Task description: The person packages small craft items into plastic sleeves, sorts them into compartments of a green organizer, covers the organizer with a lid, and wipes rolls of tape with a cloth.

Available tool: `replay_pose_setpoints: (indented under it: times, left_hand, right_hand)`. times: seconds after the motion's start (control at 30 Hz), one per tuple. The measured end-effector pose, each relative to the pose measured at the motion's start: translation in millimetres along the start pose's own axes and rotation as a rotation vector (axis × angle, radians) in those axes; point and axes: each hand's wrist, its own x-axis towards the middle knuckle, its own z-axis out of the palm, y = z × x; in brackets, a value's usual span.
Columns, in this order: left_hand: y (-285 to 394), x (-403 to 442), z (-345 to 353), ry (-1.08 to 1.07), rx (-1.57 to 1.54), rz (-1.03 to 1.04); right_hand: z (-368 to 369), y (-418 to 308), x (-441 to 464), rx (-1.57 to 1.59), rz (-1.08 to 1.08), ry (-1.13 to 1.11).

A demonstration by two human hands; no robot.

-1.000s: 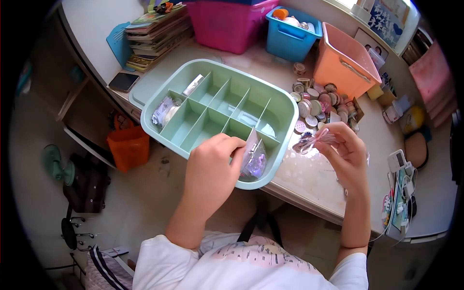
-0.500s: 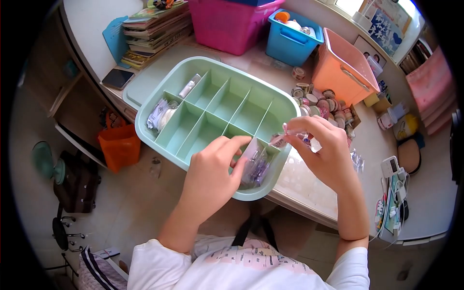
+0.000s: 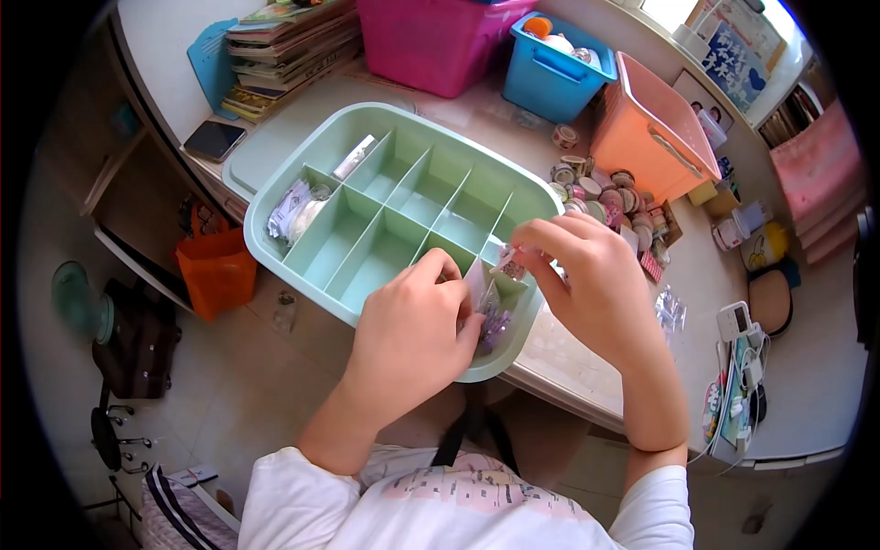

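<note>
A pale green divided storage box [image 3: 275, 249] rests on the desk, overhanging its front edge. My left hand [image 3: 412, 316] is closed at the front-right compartment, its thumb and fingertips pinching a translucent plastic bag [image 3: 475, 282]. Beside the fingertips, purple packaged bits [image 3: 495, 325] lie in that compartment. Over the box's right end, my right hand [image 3: 587, 275] pinches a small clear packet with pink on it [image 3: 515, 261]; its contents are too small to make out. At the box's left end are white-and-purple packets [image 3: 291, 209] and a white tube-like item [image 3: 354, 158].
Many washi tape rolls [image 3: 610, 197] are heaped right of the box. Behind stand a pink bin [image 3: 431, 46], a blue bin [image 3: 559, 78] and an orange bin [image 3: 646, 128]. A phone [image 3: 215, 140] and stacked books [image 3: 284, 60] are at left. Cables [image 3: 747, 367] lie at right.
My right hand has moved left and slightly down, bringing the pink packet over the front-right compartments. My left hand has shifted slightly right, its fingers closing further. The view has shifted slightly.
</note>
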Motion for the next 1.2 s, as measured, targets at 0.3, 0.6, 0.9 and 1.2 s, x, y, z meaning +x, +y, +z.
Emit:
replay_pose_setpoints:
  times: [0.3, 0.6, 0.9, 1.2]
  left_hand:
    - [7, 4, 0, -0.063, 0.118, -0.059]
    - [5, 0, -5, -0.103, 0.027, -0.034]
    - [10, -5, -8, 0.015, -0.086, -0.007]
    - [12, -7, -1, 0.081, 0.074, -0.074]
  right_hand:
    - [16, 9, 9, 0.012, -0.121, -0.163]
    - [14, 9, 9, -0.173, -0.121, -0.287]
    - [13, 16, 5, 0.104, -0.059, -0.158]
    - [1, 15, -4, 0.201, 0.022, -0.12]
